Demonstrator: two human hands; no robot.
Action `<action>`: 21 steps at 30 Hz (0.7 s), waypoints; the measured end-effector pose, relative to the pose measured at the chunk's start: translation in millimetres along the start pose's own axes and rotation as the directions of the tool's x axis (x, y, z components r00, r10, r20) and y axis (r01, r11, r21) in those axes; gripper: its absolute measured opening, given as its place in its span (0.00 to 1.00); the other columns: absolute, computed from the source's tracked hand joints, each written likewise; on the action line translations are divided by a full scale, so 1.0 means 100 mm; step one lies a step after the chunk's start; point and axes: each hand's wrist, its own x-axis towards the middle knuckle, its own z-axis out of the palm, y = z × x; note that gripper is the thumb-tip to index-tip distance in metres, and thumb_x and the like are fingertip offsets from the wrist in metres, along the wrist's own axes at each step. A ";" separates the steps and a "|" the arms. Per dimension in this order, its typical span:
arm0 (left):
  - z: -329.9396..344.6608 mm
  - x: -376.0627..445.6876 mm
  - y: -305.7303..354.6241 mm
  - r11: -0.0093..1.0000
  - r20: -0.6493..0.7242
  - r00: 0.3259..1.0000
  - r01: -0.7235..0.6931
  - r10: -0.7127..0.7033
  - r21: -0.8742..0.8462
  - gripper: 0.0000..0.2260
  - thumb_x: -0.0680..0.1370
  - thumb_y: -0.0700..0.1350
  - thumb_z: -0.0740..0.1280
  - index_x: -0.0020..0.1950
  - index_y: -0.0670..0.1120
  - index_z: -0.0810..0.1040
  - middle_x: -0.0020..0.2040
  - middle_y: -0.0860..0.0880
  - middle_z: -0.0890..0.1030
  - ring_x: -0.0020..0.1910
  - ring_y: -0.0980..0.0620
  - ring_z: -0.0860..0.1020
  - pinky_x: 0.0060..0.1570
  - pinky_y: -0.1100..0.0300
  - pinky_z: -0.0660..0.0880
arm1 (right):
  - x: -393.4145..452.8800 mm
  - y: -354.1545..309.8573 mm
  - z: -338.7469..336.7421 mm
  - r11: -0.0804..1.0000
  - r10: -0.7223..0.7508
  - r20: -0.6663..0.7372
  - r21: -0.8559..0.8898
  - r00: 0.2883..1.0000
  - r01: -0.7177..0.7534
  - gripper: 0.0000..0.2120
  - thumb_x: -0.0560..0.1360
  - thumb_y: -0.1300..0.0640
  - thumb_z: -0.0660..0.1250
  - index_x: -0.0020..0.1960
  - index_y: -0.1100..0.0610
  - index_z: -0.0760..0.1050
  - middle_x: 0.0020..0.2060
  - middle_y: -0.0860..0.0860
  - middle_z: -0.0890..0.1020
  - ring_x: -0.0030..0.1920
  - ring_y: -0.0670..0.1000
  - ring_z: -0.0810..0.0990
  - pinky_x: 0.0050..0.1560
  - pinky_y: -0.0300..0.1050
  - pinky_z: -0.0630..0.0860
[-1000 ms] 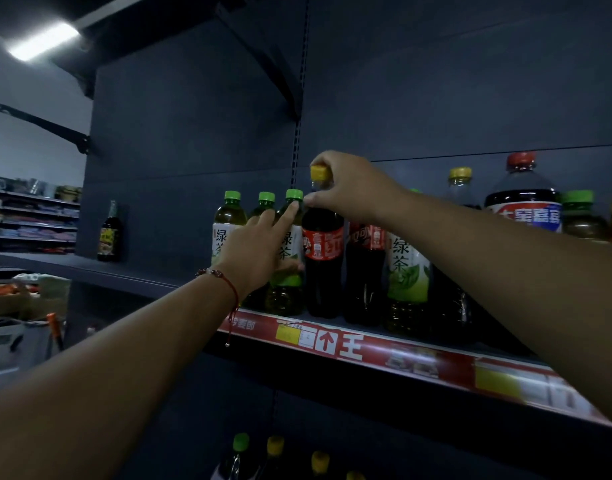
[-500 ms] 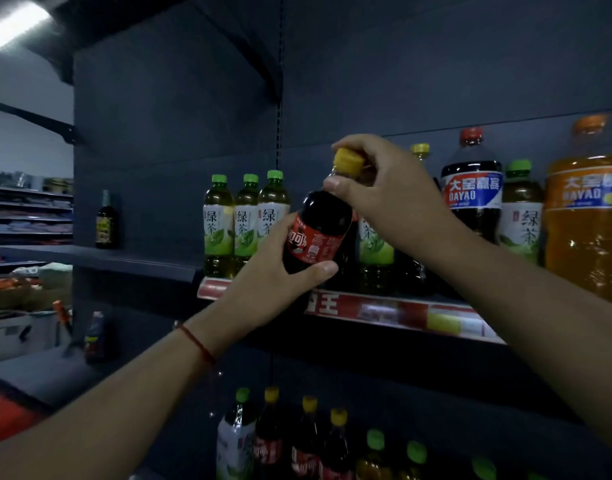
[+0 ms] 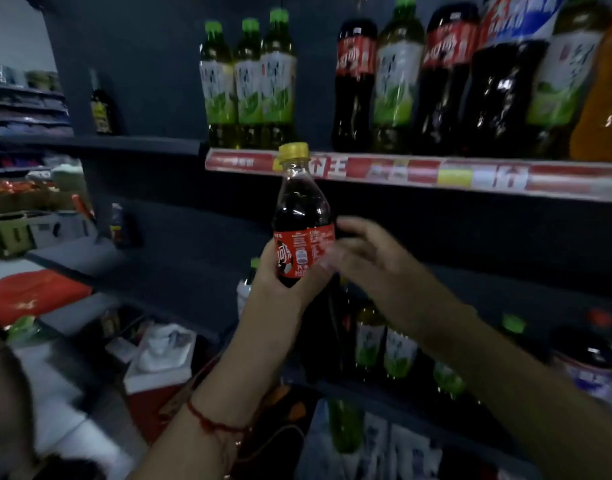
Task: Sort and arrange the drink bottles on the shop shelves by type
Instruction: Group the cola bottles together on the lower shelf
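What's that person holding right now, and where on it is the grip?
A cola bottle with a yellow cap, held upright by the left hand around its lower body, at the red label. The right hand is open beside it, blurred; contact cannot be told.

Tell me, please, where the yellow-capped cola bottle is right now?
In the head view the yellow-capped cola bottle is off the shelf, upright at centre in the left hand, below the red price strip; the right hand is beside it.
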 end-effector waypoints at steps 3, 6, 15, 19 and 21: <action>0.01 -0.19 -0.31 0.906 0.033 0.971 0.235 -0.239 -0.353 0.22 0.73 0.58 0.71 0.63 0.50 0.79 0.57 0.43 0.84 0.56 0.43 0.83 0.56 0.45 0.79 | -0.25 0.57 0.24 0.980 0.156 0.143 0.102 0.977 -0.172 0.20 0.71 0.48 0.71 0.58 0.32 0.68 0.48 0.28 0.80 0.51 0.33 0.80 0.44 0.28 0.76; 0.03 -0.30 -0.62 0.764 0.075 0.920 0.363 -0.385 -0.534 0.15 0.78 0.52 0.64 0.61 0.49 0.81 0.56 0.44 0.85 0.55 0.46 0.84 0.52 0.52 0.79 | -0.42 1.04 0.44 0.965 0.240 0.116 0.084 0.964 -0.250 0.33 0.67 0.49 0.77 0.64 0.32 0.64 0.53 0.29 0.79 0.54 0.32 0.78 0.48 0.30 0.77; -0.15 -0.54 -1.62 0.869 -0.030 0.874 0.477 -0.484 -0.127 0.14 0.78 0.51 0.68 0.61 0.47 0.79 0.55 0.44 0.85 0.53 0.50 0.84 0.54 0.54 0.80 | -0.64 2.03 0.62 0.911 0.405 0.030 -0.101 0.914 -0.401 0.24 0.69 0.55 0.77 0.58 0.39 0.72 0.52 0.39 0.81 0.50 0.35 0.79 0.48 0.32 0.75; -0.20 -0.55 -1.84 0.865 -0.053 0.865 0.501 -0.500 0.026 0.16 0.75 0.48 0.74 0.60 0.45 0.76 0.53 0.44 0.84 0.49 0.51 0.85 0.46 0.57 0.82 | -0.73 2.36 0.67 0.876 0.482 0.034 -0.029 0.875 -0.481 0.27 0.70 0.58 0.76 0.60 0.35 0.71 0.51 0.35 0.81 0.51 0.33 0.78 0.48 0.30 0.73; -0.15 -0.57 -1.92 0.871 -0.069 0.873 0.487 -0.483 0.064 0.14 0.75 0.47 0.74 0.59 0.48 0.77 0.50 0.49 0.85 0.46 0.54 0.85 0.39 0.65 0.80 | -0.79 2.48 0.70 0.856 0.516 0.032 0.003 0.856 -0.516 0.27 0.70 0.58 0.75 0.59 0.34 0.71 0.51 0.36 0.81 0.52 0.36 0.79 0.52 0.37 0.76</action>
